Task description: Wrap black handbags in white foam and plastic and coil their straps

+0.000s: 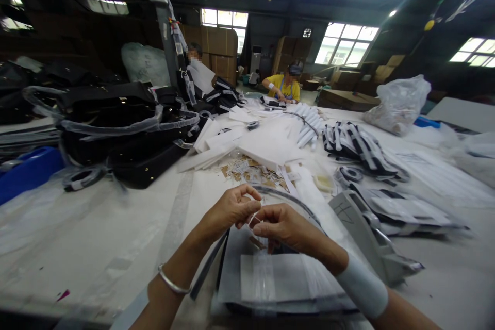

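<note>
My left hand (231,209) and my right hand (284,227) meet in front of me, fingertips almost touching. Both are closed in a pinch, with a thin white string (254,219) between them. Beneath them lies a dark-edged bag (235,268), covered by pale sheets and clear film. Its wrapped handle (297,198) arches up behind my right hand. What lies under my right fingers is partly hidden.
Black handbags (104,113) with wrapped handles crowd the left beside a blue bin (31,170). White foam sheets (266,139) and small tags (251,171) lie ahead. A grey stand (363,232) is right. Across the table sits a person in yellow (292,90).
</note>
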The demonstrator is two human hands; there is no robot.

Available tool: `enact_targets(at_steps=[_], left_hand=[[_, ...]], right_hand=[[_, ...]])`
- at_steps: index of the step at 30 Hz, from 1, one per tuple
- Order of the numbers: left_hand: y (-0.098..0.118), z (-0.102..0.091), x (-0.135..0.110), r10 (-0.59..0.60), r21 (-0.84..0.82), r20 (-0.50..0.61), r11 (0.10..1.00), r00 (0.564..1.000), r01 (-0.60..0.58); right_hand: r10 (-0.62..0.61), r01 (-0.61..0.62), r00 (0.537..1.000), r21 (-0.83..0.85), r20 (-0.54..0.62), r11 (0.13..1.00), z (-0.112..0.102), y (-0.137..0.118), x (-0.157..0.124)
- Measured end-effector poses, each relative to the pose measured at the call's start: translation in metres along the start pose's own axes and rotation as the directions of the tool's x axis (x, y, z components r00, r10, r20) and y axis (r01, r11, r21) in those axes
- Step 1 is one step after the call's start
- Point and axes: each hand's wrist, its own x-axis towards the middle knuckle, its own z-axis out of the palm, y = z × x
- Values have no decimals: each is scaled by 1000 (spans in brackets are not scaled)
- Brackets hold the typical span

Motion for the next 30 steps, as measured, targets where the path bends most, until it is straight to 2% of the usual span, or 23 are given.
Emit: enact_targets(at_steps=[2, 3, 5, 7, 9, 10, 12, 14, 16, 18, 21, 24, 27, 30], left_hand=[[-8, -6, 2, 33, -7, -22, 999, 999, -33], [-13, -10, 4, 41, 59, -44, 998, 998, -38], [-23, -21, 11, 37, 295, -114, 955, 993, -1], [-36, -33, 19, 35, 517, -213, 852, 976, 82], [-50, -43, 28, 23, 620, -305, 763, 952, 180], [-57, -47, 33, 12, 639, -344, 736, 939, 225], [-69, -51, 42, -13, 675, -401, 672, 916, 305], [-78, -51, 51, -34, 693, -430, 628, 902, 354], [-84, -49, 59, -50, 691, -451, 612, 891, 384], [-87, -48, 66, -66, 666, -475, 625, 878, 408], [-91, -50, 72, -94, 586, -490, 700, 866, 408], [-95, -54, 72, -135, 439, -438, 831, 889, 342], [-98, -56, 66, -166, 226, -343, 941, 924, 253], [-98, -58, 57, -189, 32, -271, 978, 944, 205]], right_hand=[[40, -40, 999, -63, -7, 997, -7, 3, -4], [23, -27, 999, -104, -36, 994, -11, 3, -6], [-119, 81, 983, -250, -140, 965, -21, -1, -11], [-325, 210, 923, -438, -204, 874, -33, -10, -16], [-451, 276, 867, -546, -214, 791, -43, -18, -18], [-456, 282, 862, -538, -220, 794, -47, -20, -17], [-368, 250, 897, -406, -244, 879, -52, -19, -10], [-214, 170, 946, -189, -245, 967, -53, -8, 4], [-67, 70, 973, 7, -222, 998, -53, 9, 22], [30, -12, 978, 89, -206, 996, -52, 28, 42], [153, -153, 973, 12, -175, 988, -51, 48, 70], [275, -279, 957, -39, -91, 960, -48, 56, 92], [290, -290, 957, 4, -5, 957, -40, 56, 109], [256, -260, 965, 82, 56, 962, -34, 55, 118]])
